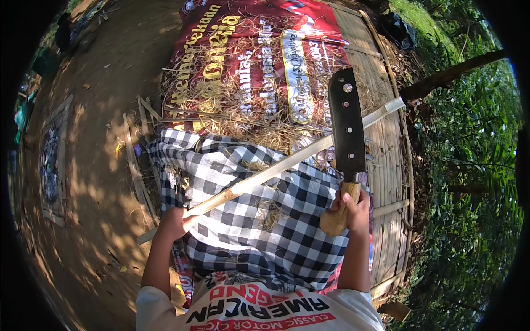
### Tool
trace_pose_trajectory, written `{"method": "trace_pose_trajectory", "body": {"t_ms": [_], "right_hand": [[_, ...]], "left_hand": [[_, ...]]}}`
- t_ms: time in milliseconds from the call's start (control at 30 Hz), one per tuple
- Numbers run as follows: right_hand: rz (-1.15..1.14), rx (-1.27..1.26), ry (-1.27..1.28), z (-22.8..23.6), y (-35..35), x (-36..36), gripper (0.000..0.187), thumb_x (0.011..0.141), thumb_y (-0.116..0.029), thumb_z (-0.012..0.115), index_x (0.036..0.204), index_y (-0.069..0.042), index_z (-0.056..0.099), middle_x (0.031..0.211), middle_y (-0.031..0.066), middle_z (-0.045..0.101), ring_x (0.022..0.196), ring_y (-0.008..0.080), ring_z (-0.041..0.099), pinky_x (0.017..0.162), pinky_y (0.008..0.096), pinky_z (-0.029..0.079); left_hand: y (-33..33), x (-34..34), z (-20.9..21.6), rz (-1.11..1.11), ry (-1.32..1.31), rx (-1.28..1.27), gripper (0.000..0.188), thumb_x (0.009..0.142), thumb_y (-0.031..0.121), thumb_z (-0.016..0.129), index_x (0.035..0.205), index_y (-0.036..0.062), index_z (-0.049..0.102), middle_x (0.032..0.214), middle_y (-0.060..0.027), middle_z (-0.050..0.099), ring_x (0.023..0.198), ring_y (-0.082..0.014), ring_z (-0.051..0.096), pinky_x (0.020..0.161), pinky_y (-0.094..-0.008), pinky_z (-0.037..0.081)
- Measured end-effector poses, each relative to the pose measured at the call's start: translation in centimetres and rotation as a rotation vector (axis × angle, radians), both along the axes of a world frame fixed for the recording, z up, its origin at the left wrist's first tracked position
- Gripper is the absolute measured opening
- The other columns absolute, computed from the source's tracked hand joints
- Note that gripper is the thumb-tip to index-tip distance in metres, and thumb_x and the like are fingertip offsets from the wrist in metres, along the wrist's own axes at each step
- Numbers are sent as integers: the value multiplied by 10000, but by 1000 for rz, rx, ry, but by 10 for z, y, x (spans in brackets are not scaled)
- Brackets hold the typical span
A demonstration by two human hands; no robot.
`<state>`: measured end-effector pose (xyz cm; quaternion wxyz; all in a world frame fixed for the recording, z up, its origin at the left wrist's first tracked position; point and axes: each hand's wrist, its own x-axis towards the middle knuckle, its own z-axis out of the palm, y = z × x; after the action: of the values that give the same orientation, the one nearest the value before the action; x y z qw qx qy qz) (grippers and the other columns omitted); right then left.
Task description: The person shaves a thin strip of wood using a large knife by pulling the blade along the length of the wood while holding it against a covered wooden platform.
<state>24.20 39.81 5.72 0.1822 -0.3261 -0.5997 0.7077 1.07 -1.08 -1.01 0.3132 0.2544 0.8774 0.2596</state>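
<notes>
Ground (99, 143): bare brown earth, dappled with sun and shade, filling the left side.
Greenery (472, 176): leafy growth along the right side.
Platform (389, 237): pale bamboo slats, showing right of centre.
Banner (326, 25): red and printed, laid over the far part of the platform.
Cloth (237, 226): black-and-white check, spread in front of the person.
Shirt (248, 309): white with red and black print, worn by the person, at the lower edge.
Strip (276, 167): long, pale and straight, above the cloth; its long axis slants from lower left to upper right.
Knife (348, 157): broad dark blade with round light spots, wooden handle; upright in view, its end pointing away from the person.
Crossing: the blade passes in front of the strip toward the strip's far end, straight ahead of the right fingers. The right hand (354, 209) is nearer to it, the left well apart. Whether blade and strip touch, I cannot tell.
Left hand (175, 223): fingers wrapped around the strip near its lower end, a short stub sticking out beyond.
Right hand: fingers curled around the handle, just below the blade.
Shavings (269, 215): thin, curled and straw-coloured, scattered over banner and cloth.
</notes>
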Motion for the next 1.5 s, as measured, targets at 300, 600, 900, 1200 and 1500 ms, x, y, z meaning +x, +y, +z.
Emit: {"method": "trace_pose_trajectory", "body": {"t_ms": [300, 600, 900, 1200, 1500], "right_hand": [[-73, -82, -142, -7, 0, -11, 268, 811, -101, 739, 964, 23, 559, 698, 61, 576, 566, 157, 571, 535, 300, 470], [-167, -340, -110, -28, -23, 2, 240, 743, 13, 679, 924, -5, 522, 663, 73, 553, 544, 192, 570, 528, 338, 480], [-184, -271, -60, 4, 1, 24, 225, 722, -19, 618, 920, 29, 524, 657, 101, 564, 546, 208, 574, 531, 336, 489], [-170, -212, -226, 8, 5, 53, 299, 662, -16, 633, 932, 37, 513, 653, 115, 547, 493, 221, 552, 497, 350, 487], [-19, -239, -308, 4, -20, 43, 256, 676, 16, 632, 915, 35, 542, 646, 106, 569, 534, 203, 585, 528, 337, 495]], "left_hand": [[3, -4, -5, 17, -6, 7, 436, 766, 412, 735, 727, -17, 668, 596, -209, 585, 574, -367, 612, 519, -412, 456], [11, -15, 8, -60, 45, -174, 469, 755, 432, 740, 678, -22, 652, 592, -230, 566, 586, -410, 587, 515, -428, 446], [5, -15, -5, -60, 27, -121, 384, 742, 276, 765, 611, -47, 603, 577, -249, 534, 563, -429, 559, 503, -429, 433], [3, -17, 3, -63, 2, -131, 321, 745, 196, 728, 630, -67, 585, 559, -252, 506, 535, -415, 559, 493, -425, 412], [-10, -8, -19, 10, -50, 40, 332, 806, 187, 685, 636, -72, 567, 558, -248, 499, 508, -406, 537, 475, -421, 387]]}}
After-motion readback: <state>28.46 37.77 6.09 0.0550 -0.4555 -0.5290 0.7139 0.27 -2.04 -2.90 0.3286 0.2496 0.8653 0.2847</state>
